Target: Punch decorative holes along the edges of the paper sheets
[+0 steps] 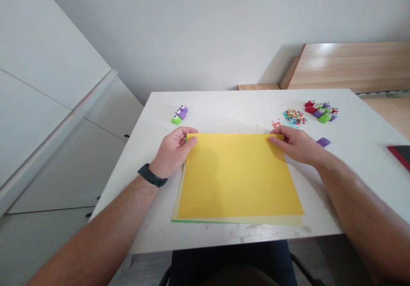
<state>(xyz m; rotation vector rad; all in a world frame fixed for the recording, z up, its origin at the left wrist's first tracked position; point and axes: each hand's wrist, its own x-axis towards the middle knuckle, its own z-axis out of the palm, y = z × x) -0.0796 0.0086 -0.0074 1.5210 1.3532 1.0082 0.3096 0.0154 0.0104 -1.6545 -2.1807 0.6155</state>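
A yellow sheet of paper point(240, 177) sits over the near middle of the white table point(221, 110), with a pale sheet point(282, 220) showing beneath its near edge and a strip of green at the lower left. The left hand point(174, 147) pinches its far left corner, thumb on top; the right hand point(296, 145) pinches the far right corner likewise. Beyond the left hand stand three eyed toys point(180, 114), purple and green. Past the right hand lies a heap of colourful bits point(294, 117), just beside a cluster of red, green and purple toys point(322, 111).
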